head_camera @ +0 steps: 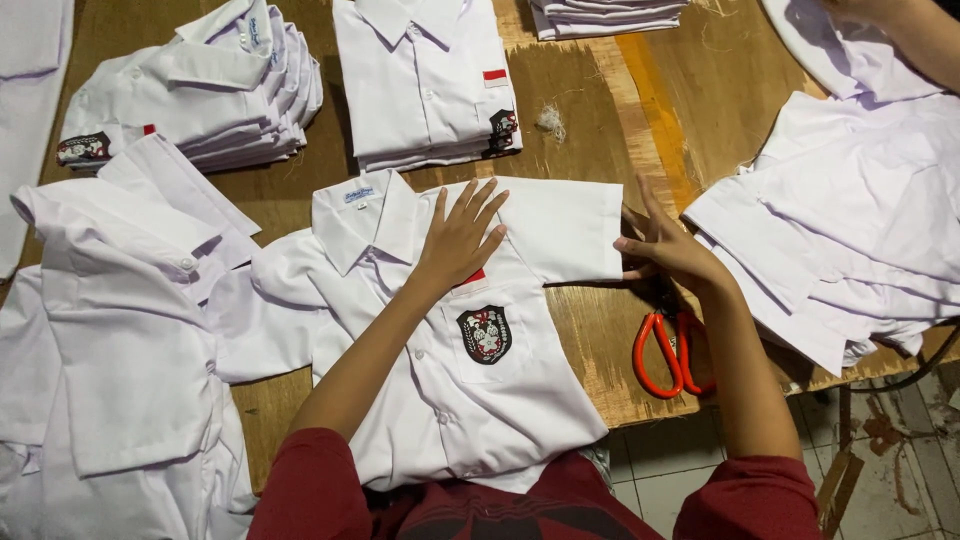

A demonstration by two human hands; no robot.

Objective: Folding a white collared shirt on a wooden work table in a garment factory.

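A white short-sleeved shirt (pixel 470 400) with a dark shield badge on its pocket lies face up on the wooden table (pixel 590 110), its collar towards the far side. My left hand (pixel 458 238) rests flat on its chest near the collar, fingers spread. My right hand (pixel 668 247) sits at the end of the shirt's right sleeve (pixel 570 232), fingers apart, touching the sleeve hem. Orange-handled scissors (pixel 668 352) lie on the table just below my right hand.
Two stacks of folded white shirts (pixel 200 90) (pixel 425 80) stand at the back, a third (pixel 600 15) at the top edge. Loose unfolded shirts (pixel 120 330) lie left and a pile (pixel 850 220) right, with another person's arm (pixel 920 35) above it. Tiled floor (pixel 900 470) shows lower right.
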